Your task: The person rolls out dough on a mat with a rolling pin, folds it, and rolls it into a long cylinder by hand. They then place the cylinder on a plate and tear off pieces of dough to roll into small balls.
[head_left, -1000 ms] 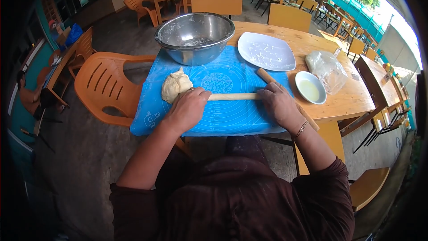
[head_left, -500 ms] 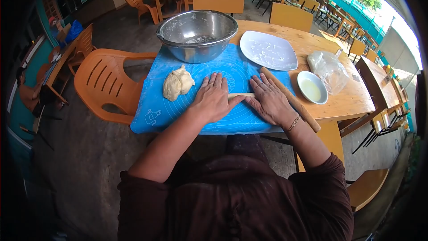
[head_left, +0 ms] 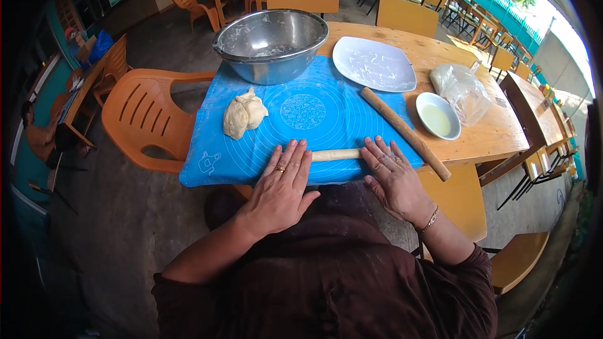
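Observation:
A thin rope of dough (head_left: 336,155) lies crosswise near the front edge of the blue baking mat (head_left: 251,160). My left hand (head_left: 282,185) is flat, its fingertips over the rope's left end. My right hand (head_left: 394,179) lies open as well, fingertips over the right end. Both palms are back at the mat's front edge. To the upper left of my hands rests a lump of dough (head_left: 244,114). A wooden rolling pin (head_left: 405,133) lies slanted along the mat's right side, just beyond my right hand.
A steel mixing bowl (head_left: 270,47) and a floury white plate (head_left: 374,64) stand at the back. Right of the rolling pin are a small bowl of pale liquid (head_left: 438,117) and a clear plastic bag (head_left: 461,91). An orange chair (head_left: 147,116) stands at the left; a person sits farther off.
Both hands have drawn back toward my body and moved apart. The dough rope has rolled with them to the mat's front, and more of it shows between them.

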### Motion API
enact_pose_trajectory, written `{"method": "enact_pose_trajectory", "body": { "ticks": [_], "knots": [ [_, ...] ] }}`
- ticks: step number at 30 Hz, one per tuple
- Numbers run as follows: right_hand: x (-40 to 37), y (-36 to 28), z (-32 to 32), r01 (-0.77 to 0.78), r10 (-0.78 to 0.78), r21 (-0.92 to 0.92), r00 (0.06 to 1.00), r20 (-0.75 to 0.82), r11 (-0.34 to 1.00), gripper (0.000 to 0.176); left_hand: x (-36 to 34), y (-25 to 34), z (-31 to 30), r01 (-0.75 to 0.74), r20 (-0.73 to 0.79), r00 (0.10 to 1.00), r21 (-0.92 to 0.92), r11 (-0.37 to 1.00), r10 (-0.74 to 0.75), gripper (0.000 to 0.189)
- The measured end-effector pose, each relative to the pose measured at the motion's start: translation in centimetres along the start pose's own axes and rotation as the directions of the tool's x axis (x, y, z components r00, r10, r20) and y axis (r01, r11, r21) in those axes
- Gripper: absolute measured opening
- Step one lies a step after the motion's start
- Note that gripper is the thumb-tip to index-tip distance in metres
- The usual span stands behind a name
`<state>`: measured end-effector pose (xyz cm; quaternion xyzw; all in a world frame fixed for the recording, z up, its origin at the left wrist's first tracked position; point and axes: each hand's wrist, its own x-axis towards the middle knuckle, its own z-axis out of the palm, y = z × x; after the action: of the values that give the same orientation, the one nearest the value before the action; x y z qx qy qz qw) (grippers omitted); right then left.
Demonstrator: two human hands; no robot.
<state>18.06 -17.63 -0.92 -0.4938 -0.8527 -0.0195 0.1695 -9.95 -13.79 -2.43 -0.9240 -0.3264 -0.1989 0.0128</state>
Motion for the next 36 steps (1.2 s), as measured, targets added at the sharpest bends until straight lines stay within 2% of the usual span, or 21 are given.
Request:
{"method": "enact_pose_trajectory", "body": {
  "ticks": [1,3,5,6,8,9,12,16,18,19,21,22,24,25,27,28,30,31,33,34,36],
  "knots": [
    [-0.2,0.3,0.0,0.0,0.0,-0.001,1.0,0.0,1.0,0.055,-0.2,-0.4,0.0,0.001,-0.026,1.0,-0.007,1.0,-0.001,0.072],
    [-0.3,1.0,0.1,-0.061,0.078,0.122,0.987,-0.139,0.991,0.049,-0.1,-0.9,-0.4,0.005,-0.052,0.999,-0.013,1.0,-0.005,0.064],
    [0.6,1.0,-0.1,-0.075,0.097,0.125,0.978,-0.185,0.989,0.046,1.0,-1.5,-1.3,0.045,-0.153,0.987,-0.075,0.996,-0.056,0.049],
    [1.0,1.1,-0.4,-0.091,0.119,0.128,0.965,-0.232,0.988,0.044,1.3,-1.9,-1.4,0.043,-0.155,0.987,-0.074,0.996,-0.054,0.049],
    [1.7,2.2,0.3,-0.049,0.079,0.132,0.969,-0.232,0.99,0.04,2.0,-3.0,-1.4,0.133,-0.025,0.99,-0.179,0.975,-0.14,0.037],
    [1.9,2.6,0.6,-0.004,0.036,0.142,0.973,-0.228,0.99,0.036,2.3,-3.2,-1.8,0.124,-0.033,0.991,-0.207,0.971,-0.133,0.026],
    [2.0,2.3,-0.3,-0.059,0.078,0.128,0.986,-0.149,0.99,0.029,2.7,-3.4,-2.6,0.128,0.04,0.992,-0.176,0.976,-0.123,0.021],
    [1.9,2.7,0.1,-0.047,0.086,0.188,0.975,-0.205,0.981,0.024,2.7,-3.6,-2.8,0.088,0.018,0.996,-0.194,0.977,-0.086,0.017],
    [2.5,2.4,-0.1,-0.045,0.094,0.176,0.955,-0.282,0.983,0.022,3.3,-4.1,-2.5,-0.013,-0.137,0.991,-0.131,0.991,-0.005,0.018],
    [3.1,2.4,-0.1,-0.045,0.094,0.176,0.955,-0.282,0.983,0.022,3.7,-4.4,-2.3,-0.013,-0.136,0.991,-0.132,0.991,-0.005,0.018],
    [4.3,2.6,0.0,0.016,0.037,0.117,0.898,-0.438,0.993,0.024,4.5,-5.0,-2.0,-0.057,-0.265,0.963,-0.066,0.996,0.037,0.021],
    [4.4,2.8,0.2,0.017,0.037,0.116,0.897,-0.441,0.993,0.024,4.4,-5.3,-1.4,-0.059,-0.267,0.963,-0.064,0.996,0.04,0.021],
    [4.8,3.5,0.3,-0.015,-0.013,-0.08,0.941,-0.337,0.997,0.02,4.2,-5.6,-0.6,0.026,-0.154,0.988,-0.047,0.999,-0.033,0.026],
    [4.7,3.6,0.3,-0.013,-0.015,-0.081,0.941,-0.339,0.997,0.02,4.1,-5.5,-0.9,0.026,-0.155,0.987,-0.045,0.999,-0.032,0.026],
    [4.5,3.6,0.5,-0.056,0.073,0.074,0.968,-0.239,0.996,0.024,4.0,-4.8,-1.7,0.161,-0.052,0.984,-0.157,0.974,-0.171,0.026],
    [4.8,3.5,0.4,-0.054,0.07,0.077,0.97,-0.234,0.996,0.024,4.4,-4.6,-2.0,0.167,-0.05,0.983,-0.159,0.973,-0.177,0.026],
    [5.3,3.0,0.1,-0.097,0.129,0.131,0.956,-0.262,0.987,0.034,5.8,-4.4,-2.2,0.17,-0.145,0.972,-0.116,0.979,-0.185,0.038],
    [5.6,2.8,0.3,-0.096,0.128,0.132,0.957,-0.261,0.987,0.034,6.7,-4.1,-2.1,0.171,-0.144,0.972,-0.115,0.979,-0.187,0.038],
    [6.1,2.7,0.5,-0.09,0.104,0.08,0.974,-0.2,0.993,0.044,8.5,-3.2,-1.5,0.154,-0.129,0.98,0.01,0.988,-0.152,0.063],
    [6.1,2.7,0.9,-0.09,0.104,0.076,0.974,-0.202,0.993,0.044,9.0,-2.9,-0.6,0.152,-0.132,0.98,0.009,0.988,-0.15,0.063],
    [5.9,2.8,1.8,-0.078,0.07,-0.053,0.987,-0.143,0.996,0.052,9.7,-2.4,1.1,0.235,0.09,0.967,0.066,0.97,-0.24,0.082]
  ]
}}
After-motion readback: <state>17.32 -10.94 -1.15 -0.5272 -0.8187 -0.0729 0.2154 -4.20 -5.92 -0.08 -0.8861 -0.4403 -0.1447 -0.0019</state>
